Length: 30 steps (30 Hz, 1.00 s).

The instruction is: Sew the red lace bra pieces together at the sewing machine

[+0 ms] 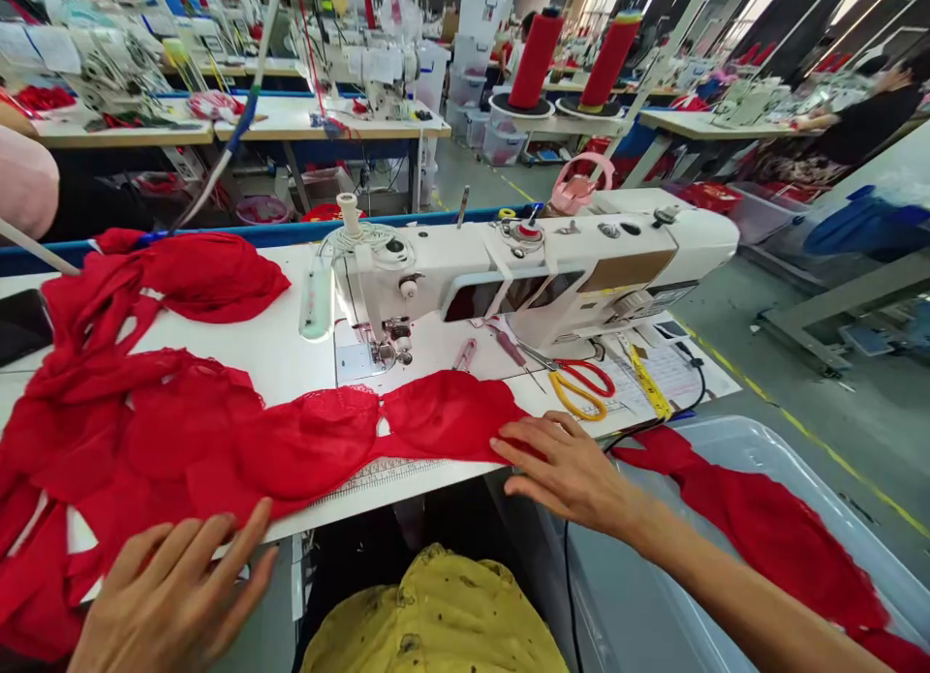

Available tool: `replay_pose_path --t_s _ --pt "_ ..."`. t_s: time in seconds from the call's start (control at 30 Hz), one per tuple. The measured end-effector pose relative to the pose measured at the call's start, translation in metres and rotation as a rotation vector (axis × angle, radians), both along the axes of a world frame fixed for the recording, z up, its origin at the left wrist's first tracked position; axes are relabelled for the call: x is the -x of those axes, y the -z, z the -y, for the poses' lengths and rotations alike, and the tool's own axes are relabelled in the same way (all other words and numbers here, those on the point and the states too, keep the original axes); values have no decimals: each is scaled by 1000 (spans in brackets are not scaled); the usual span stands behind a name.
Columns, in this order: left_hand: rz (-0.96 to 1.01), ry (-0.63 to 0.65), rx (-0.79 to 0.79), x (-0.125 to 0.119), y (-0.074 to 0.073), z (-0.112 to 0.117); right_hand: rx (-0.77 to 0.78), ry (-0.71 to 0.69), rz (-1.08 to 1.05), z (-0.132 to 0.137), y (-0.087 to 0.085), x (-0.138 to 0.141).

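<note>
A red lace bra piece (378,431) lies flat on the white sewing table (291,353), in front of the white sewing machine (523,266). My right hand (571,470) rests flat with fingers spread on the right end of that piece. My left hand (170,591) lies open at the table's near edge, its fingertips on a heap of red fabric (108,431) at the left. Neither hand grips anything.
Scissors with red and yellow handles (577,382), a small screwdriver (509,349) and a yellow tape measure (646,382) lie right of the needle. A grey bin (785,470) with red fabric stands at the right. Yellow cloth (436,615) covers my lap. Red thread cones (538,58) stand behind.
</note>
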State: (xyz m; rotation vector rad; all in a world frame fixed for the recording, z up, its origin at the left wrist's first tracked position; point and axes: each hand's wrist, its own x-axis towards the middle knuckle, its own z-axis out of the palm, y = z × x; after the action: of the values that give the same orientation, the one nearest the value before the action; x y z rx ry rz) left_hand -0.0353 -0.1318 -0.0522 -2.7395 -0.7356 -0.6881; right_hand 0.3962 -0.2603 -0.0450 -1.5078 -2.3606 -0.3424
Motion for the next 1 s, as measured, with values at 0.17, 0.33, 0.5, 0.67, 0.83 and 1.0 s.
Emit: replay_pose_path --t_s 0.17,0.33,0.5,0.67,0.83,1.0 --pt "139 195 209 -79 4 0 33 -131 -482 -34 5 45" --pt "119 125 335 -130 34 -28 353 -137 -523 -81 32 66" --pt "2 -72 432 -123 47 -25 498 -161 -443 -93 42 39" --pt "-106 -81 410 -118 39 -28 663 -218 -428 -96 29 32" --pt "-221 -89 366 -115 29 -40 792 -221 -378 -107 14 30" --pt "-324 -83 370 -109 21 -49 876 -234 -342 -116 0 29"
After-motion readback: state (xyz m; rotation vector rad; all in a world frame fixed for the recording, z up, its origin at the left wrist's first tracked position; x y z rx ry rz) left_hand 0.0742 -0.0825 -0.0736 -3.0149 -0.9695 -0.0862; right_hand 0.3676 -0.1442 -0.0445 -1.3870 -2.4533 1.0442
